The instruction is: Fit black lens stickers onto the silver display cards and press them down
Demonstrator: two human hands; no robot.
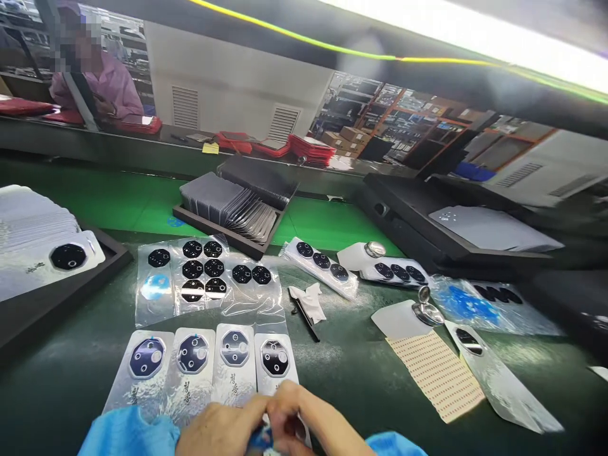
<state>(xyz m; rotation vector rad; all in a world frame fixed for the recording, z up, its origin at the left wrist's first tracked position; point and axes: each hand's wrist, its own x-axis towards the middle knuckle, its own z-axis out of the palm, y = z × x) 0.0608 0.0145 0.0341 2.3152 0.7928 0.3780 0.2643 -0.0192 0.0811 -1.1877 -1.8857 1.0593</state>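
Note:
At the bottom edge my left hand (pixel 223 427) and my right hand (pixel 311 421) meet, fingers pinched together on a small blue-and-white piece (pixel 262 438) that I cannot make out. Both wrists wear blue sleeves. Just beyond them lie several silver phone back covers (pixel 190 367) in a row, each with a round camera ring. The rightmost cover (pixel 275 362) lies nearest my fingers. Behind the row sit clear film sheets (pixel 204 275) carrying black octagonal lens pieces.
A cloth-wrapped stick (pixel 306 307) lies mid-table. Dotted tan paper (pixel 439 373), a metal dish (pixel 426 311) and more lens strips (pixel 323 261) lie to the right. A tray of covers (pixel 42 247) stands left, a tray of sheets (pixel 232 206) behind. Another person (pixel 95 76) works at the far left.

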